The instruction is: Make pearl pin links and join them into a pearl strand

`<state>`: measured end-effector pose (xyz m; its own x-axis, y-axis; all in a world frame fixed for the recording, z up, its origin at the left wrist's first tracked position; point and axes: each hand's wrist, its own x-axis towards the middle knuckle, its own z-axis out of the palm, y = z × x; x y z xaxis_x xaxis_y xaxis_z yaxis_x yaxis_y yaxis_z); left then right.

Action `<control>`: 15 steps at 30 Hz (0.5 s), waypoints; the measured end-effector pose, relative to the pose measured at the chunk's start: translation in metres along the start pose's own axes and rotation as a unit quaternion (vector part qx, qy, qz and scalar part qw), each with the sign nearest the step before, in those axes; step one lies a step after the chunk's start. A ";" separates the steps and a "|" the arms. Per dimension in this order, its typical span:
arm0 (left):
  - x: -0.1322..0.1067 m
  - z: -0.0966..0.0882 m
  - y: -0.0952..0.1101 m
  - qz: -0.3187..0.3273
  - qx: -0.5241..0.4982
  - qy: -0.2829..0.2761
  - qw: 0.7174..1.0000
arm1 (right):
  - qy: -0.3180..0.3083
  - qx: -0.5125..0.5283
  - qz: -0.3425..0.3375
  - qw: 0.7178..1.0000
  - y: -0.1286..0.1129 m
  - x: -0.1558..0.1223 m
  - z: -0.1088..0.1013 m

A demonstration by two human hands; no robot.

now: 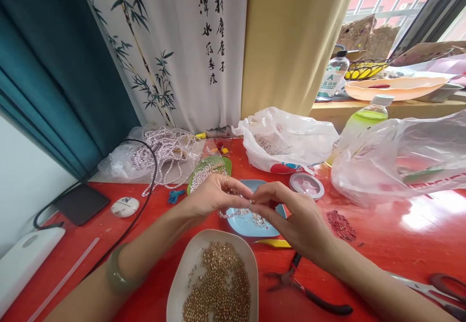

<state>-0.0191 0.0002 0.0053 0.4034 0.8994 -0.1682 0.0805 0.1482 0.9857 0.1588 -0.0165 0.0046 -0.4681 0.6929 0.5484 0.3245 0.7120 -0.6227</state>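
Observation:
My left hand [218, 193] and my right hand [293, 210] meet fingertip to fingertip above a light blue tray [240, 228]. Both are closed in a pinch on a thin bead strand [223, 213], part of which hangs below my left fingers. The exact spot they grip is too small to make out. Small pale beads and bits [257, 219] lie in the blue tray. Closer to me, a white tray [177, 283] holds many gold beads [222, 283]. Behind my left hand, a green tray [227, 165] carries pale beads.
Pliers [289, 280], a yellow-handled tool [274, 243] and scissors [429, 290] lie near my right arm. Red bits [341, 225] sit beyond it. Pearl strands [163, 149], a phone [82, 204] and a black cable [155, 166] are left; plastic bags [287, 135] stand behind.

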 end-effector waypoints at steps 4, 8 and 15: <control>-0.001 0.001 0.001 -0.037 -0.035 -0.031 0.998 | 0.001 -0.165 -0.138 0.977 0.004 -0.003 -0.004; -0.001 0.000 0.003 -0.037 -0.018 -0.028 0.999 | -0.012 -0.213 -0.186 0.959 0.011 -0.002 -0.008; 0.000 -0.001 0.002 -0.024 0.033 -0.020 0.999 | -0.024 -0.190 -0.154 0.969 0.016 0.000 -0.008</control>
<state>-0.0197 0.0012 0.0068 0.4342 0.8741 -0.2178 0.1605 0.1629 0.9735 0.1708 -0.0042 -0.0004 -0.6264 0.4410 0.6428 0.4377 0.8813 -0.1781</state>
